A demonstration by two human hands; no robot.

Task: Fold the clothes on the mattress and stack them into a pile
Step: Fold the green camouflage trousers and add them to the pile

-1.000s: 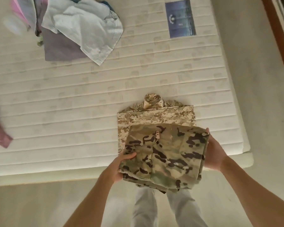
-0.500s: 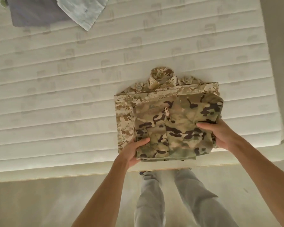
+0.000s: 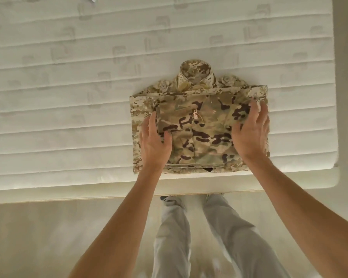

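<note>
The folded camouflage garment (image 3: 197,135) is laid on the folded shirt (image 3: 143,105) at the mattress (image 3: 68,97) edge, pressed between the flat, open left hand (image 3: 156,141) and right hand (image 3: 250,131), so stacking seems in hand, and release comes next.

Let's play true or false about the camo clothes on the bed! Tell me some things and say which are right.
1. The blotchy camo garment lies on top of the pixel camo shirt. True.
2. The left hand is lifting a sock. False: it rests flat on the clothes.
3. The right hand has straight fingers on the garment. True.
4. The pile sits in the middle of the mattress. False: it is near the front edge.
5. The shirt's collar points toward the person. False: it points away.
</note>
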